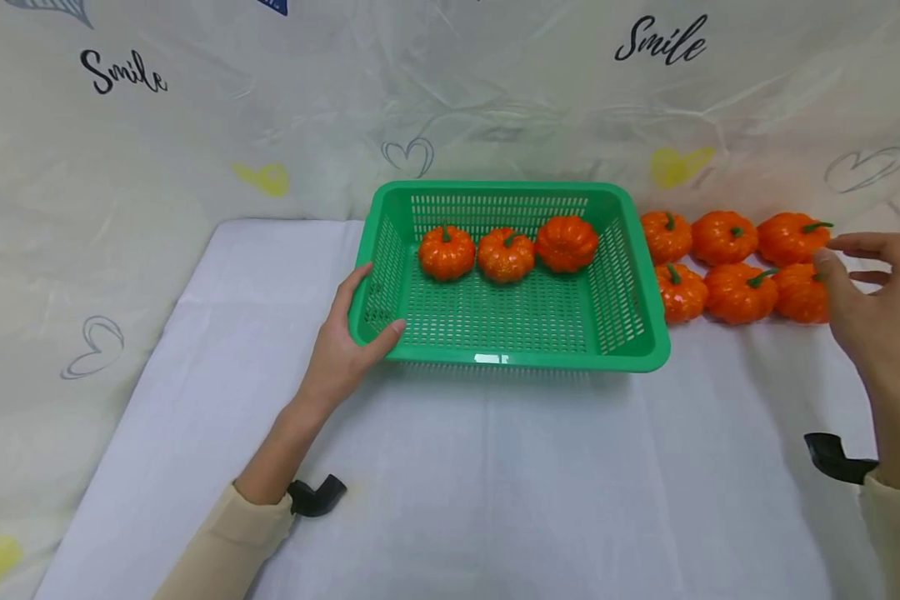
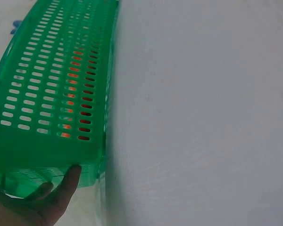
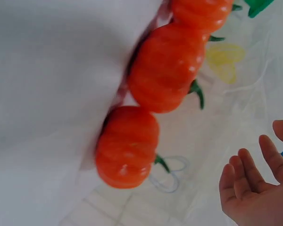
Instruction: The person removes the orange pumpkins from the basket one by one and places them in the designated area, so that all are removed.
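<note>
A green slotted plastic basket [image 1: 510, 358] stands at the back of the table, with three small orange pumpkins [image 1: 506, 257] lined up along its far side. My left hand [image 1: 336, 348] grips the basket's near left corner, thumb over the rim and fingers along the left end. The left wrist view shows that hand [image 2: 54, 200] at the basket's end wall. Several more orange pumpkins [image 1: 741, 293] with green stems sit in two rows right of the basket. Beside the rightmost pumpkins, my right hand [image 1: 885, 304] hovers with fingers spread and holds nothing.
A white cloth [image 1: 495, 483] covers the table. Behind it hangs a pale plastic sheet [image 1: 495, 92] printed with hearts and the word Smile. Black straps [image 1: 317, 497] stick out at both wrists.
</note>
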Demonstrator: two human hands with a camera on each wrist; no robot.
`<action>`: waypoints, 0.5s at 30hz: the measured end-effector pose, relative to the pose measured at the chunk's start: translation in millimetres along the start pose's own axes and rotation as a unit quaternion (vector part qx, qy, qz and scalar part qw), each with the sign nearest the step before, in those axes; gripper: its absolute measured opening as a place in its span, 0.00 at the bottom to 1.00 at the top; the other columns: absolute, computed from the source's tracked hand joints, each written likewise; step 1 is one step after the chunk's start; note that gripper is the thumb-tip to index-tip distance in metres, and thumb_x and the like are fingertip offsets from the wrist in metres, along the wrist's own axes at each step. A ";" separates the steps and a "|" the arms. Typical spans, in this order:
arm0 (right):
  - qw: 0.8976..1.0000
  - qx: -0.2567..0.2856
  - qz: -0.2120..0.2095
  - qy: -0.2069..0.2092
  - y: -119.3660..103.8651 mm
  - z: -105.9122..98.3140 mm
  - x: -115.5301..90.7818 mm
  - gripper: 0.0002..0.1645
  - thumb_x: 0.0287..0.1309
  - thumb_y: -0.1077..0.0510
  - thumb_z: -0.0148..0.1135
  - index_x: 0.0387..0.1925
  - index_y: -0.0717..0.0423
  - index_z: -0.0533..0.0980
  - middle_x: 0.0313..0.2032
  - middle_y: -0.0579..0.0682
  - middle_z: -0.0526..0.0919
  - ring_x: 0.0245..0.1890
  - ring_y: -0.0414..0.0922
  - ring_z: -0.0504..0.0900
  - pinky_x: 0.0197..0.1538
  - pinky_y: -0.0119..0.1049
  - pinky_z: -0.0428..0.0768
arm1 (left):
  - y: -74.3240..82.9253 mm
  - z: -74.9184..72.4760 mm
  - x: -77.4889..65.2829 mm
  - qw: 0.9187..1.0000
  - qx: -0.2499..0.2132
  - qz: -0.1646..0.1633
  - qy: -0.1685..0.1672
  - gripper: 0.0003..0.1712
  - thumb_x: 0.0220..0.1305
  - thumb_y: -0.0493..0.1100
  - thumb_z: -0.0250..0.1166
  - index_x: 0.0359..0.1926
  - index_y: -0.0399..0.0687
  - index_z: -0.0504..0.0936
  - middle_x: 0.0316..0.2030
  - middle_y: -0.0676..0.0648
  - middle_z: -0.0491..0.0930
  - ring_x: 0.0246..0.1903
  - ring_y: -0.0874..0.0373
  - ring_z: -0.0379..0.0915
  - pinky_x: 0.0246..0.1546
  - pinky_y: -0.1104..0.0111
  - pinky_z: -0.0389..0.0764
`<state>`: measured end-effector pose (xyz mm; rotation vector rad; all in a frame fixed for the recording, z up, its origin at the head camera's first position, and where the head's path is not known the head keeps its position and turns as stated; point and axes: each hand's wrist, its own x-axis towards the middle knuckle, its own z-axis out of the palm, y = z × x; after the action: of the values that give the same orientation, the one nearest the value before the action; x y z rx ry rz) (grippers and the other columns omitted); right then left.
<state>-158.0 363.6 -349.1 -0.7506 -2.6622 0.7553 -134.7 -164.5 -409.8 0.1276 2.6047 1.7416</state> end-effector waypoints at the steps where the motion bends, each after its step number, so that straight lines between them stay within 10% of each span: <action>1: 1.000 0.003 -0.015 -0.002 -2.6 0.2 -1.4 0.31 0.79 0.41 0.43 0.78 0.37 0.63 0.81 0.48 0.58 0.77 0.53 0.63 0.74 0.28 0.68 | -0.2 0.2 -0.2 1.000 0.000 0.000 0.000 0.49 0.66 0.58 0.69 0.80 0.77 0.52 0.82 0.56 0.52 0.78 0.53 0.54 0.77 0.42 0.60; 9: 0.994 0.060 -0.095 0.000 -17.0 1.6 -9.1 0.26 0.77 0.43 0.53 0.71 0.38 0.72 0.60 0.19 0.64 0.52 0.20 0.61 0.63 0.18 0.70 | 0.7 0.8 -0.2 1.000 -0.002 0.001 -0.001 0.49 0.66 0.57 0.68 0.80 0.76 0.52 0.82 0.55 0.52 0.77 0.52 0.55 0.76 0.43 0.63; 15: 0.986 0.083 -0.139 -0.028 -30.4 1.1 -16.0 0.25 0.76 0.44 0.55 0.69 0.43 0.73 0.57 0.19 0.66 0.53 0.22 0.67 0.52 0.11 0.70 | 0.7 0.9 -0.5 1.000 -0.003 -0.001 -0.002 0.49 0.66 0.58 0.68 0.80 0.77 0.52 0.82 0.55 0.52 0.77 0.52 0.55 0.75 0.43 0.63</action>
<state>-157.5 332.3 -335.2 -0.3122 -2.6345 0.9153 -134.1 -163.5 -409.5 0.1288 2.5964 1.7469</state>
